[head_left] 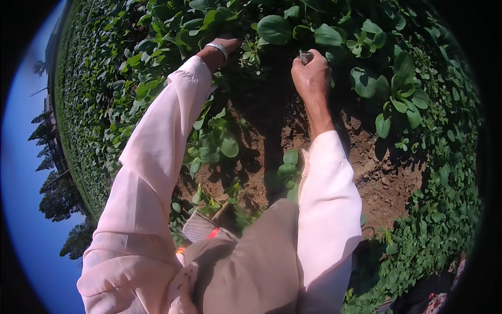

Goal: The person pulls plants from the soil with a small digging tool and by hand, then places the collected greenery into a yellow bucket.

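My right hand (314, 76) is closed in a fist around a small object with a grey, flat-looking end (305, 57). Only that end shows above the thumb, so its kind cannot be made out. Up and to the left, my left hand (228, 48) reaches in among green leaves, a pale bangle (218, 51) on its wrist. Its fingers are hidden by shade and foliage. A small plant with narrow leaves (251, 55) stands just right of it. Broad-leaved green plants (274, 30) grow beyond both hands.
Reddish-brown soil (389, 188) lies right of my right forearm. A leafy plant (405, 94) stands at the right. Low greenery (418, 261) spreads lower right, near dark and patterned cloth (426, 293). A striped grey-brown piece (209, 227) lies beside my knee. Dense crop fills the left.
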The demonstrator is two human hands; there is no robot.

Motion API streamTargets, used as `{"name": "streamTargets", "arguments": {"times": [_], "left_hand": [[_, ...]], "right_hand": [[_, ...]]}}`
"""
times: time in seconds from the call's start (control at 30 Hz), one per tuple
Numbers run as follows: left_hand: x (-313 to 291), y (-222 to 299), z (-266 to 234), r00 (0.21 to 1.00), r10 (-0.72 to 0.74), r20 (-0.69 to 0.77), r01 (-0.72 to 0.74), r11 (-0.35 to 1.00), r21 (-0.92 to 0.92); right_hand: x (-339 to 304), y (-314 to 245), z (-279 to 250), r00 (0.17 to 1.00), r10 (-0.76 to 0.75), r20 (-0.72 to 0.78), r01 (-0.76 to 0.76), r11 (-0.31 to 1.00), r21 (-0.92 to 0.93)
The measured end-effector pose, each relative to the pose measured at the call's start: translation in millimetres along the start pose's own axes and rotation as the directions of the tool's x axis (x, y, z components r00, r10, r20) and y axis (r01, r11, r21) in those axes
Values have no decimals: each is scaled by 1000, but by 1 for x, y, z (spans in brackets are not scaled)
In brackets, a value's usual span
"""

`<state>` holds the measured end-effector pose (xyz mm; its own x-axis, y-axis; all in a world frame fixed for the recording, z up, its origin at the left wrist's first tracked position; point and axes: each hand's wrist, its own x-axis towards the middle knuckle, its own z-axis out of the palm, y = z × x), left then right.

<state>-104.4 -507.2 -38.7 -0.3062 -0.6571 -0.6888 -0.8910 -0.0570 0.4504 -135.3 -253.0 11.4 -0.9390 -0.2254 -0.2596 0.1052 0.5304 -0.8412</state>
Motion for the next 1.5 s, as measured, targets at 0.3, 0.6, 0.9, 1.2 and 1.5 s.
{"name": "streamTargets", "arguments": {"times": [0.3,0.6,0.9,1.2,1.5], "left_hand": [[-94,-50,-125,869,383,315,-360,924,-130],[-110,-66,13,541,780,313,-819,407,404],[-34,-1,42,828,539,151,-393,369,842],[20,18,42,871,376,317,-418,225,880],[-29,0,17,828,536,163,-428,417,802]], "right_hand": [[-160,72,-118,989,148,-19,-145,982,125],[-229,75,-152,966,190,-176,-182,981,61],[-239,63,-142,978,157,-140,-149,987,66],[-288,89,-169,909,321,-267,-304,947,104],[-321,126,-168,850,468,-241,-417,878,237]]}}
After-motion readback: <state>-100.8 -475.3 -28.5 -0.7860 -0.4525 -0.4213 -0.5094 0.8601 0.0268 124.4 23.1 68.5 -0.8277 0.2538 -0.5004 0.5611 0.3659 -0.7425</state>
